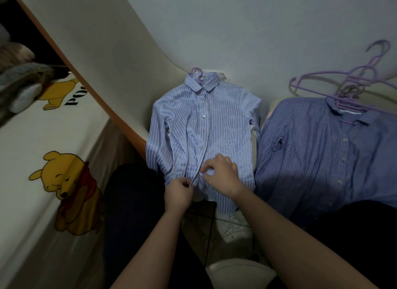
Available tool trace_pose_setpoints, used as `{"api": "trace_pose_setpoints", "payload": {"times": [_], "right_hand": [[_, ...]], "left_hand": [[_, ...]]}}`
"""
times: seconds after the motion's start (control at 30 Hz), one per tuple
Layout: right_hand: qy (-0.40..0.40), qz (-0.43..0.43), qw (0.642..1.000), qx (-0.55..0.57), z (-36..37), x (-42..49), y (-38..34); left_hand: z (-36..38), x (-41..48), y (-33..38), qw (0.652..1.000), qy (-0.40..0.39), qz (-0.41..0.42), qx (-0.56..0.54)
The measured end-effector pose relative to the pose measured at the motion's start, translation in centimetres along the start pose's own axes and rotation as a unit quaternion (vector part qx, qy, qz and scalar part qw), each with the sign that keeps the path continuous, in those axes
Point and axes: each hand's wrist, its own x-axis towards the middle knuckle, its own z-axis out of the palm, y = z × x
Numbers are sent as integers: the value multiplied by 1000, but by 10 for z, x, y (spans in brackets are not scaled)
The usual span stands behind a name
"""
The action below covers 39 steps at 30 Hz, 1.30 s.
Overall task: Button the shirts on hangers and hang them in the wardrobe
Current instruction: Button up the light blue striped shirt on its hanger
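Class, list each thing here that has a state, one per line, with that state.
Light striped shirt: on a hanger, lying flat, upper buttons fastened, bottom open.
Darker striped shirt: lying flat; buttoned or not, unclear.
Purple hangers: loose, piled by its collar.
Left hand: pinches the light shirt's front edge.
Right hand: pinches the fabric opposite.

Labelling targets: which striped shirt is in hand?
The light blue wide-striped shirt: left hand and right hand pinch its front. The darker fine-striped shirt lies untouched.
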Motion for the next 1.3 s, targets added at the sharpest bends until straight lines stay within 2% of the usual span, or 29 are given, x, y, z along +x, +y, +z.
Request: {"api": "trace_pose_setpoints", "payload": {"times": [0.07,0.23,0.73,0.93,1.3], "right_hand": [[27,-12,1000,-2,8,-11,-2],[-5,38,999,-12,32,-31,6],[-13,64,996,-63,49,-17,5],[27,67,996,-60,56,-15,1],[41,91,991,-86,63,-9,-8]], "left_hand": [[-4,-1,-2,1000,2,-5,-1],[-11,-7,-9,1000,-5,-8,16],[-16,-5,-15,1000,-17,4,19],[-17,-4,-17,1000,-21,-4,20],[-18,-3,-23,999,-36,12,24]]}}
